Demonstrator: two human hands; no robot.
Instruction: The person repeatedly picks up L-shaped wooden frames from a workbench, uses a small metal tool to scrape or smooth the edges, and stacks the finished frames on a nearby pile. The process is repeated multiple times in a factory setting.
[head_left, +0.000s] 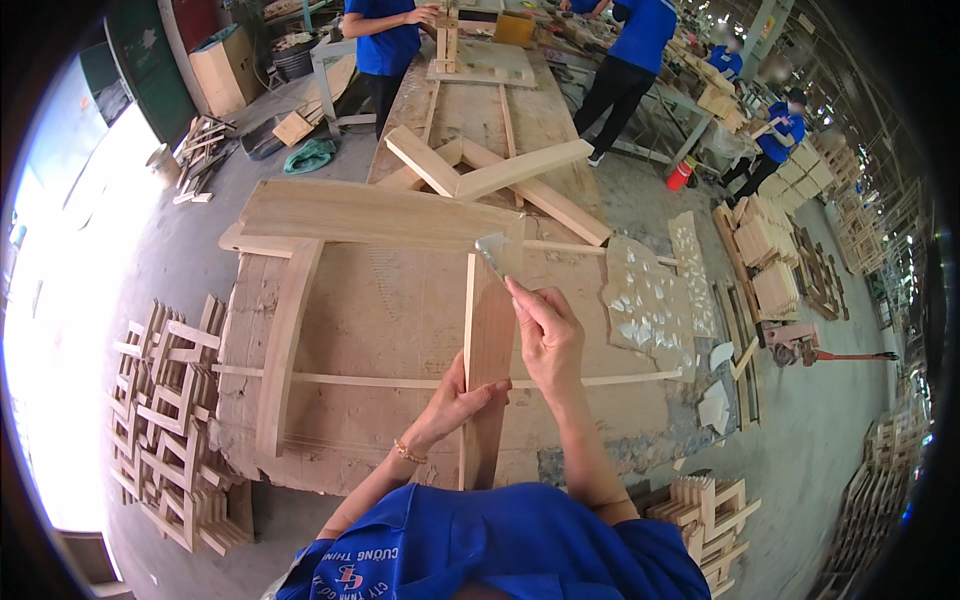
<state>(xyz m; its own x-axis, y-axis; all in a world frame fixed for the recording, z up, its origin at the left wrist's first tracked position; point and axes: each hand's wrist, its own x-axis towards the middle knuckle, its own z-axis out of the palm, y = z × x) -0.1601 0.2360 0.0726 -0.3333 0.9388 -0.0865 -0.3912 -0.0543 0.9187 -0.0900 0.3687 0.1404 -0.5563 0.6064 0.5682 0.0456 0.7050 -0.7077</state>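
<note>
My right hand [553, 335] pinches a small putty knife [490, 247] by its thin end. The grey blade rests at the corner joint of a wooden frame. My left hand [455, 402] wraps round the near leg [490, 325] of that frame, thumb across its face. A wide rail [370, 213] crosses the far end of this leg, and a second leg [290, 345] runs toward me at the left. The frame lies on a worn, stained worktable [390, 330]. Whatever the blade touches at the joint is too small to make out.
Right of the frame lies a board [640, 300] spotted with white smears. Joined wooden pieces [520, 172] lie beyond the rail. Stacked wooden frames [170, 420] stand on the floor at left. Several people in blue shirts [385, 45] work further off; a pallet jack [800, 350] stands at right.
</note>
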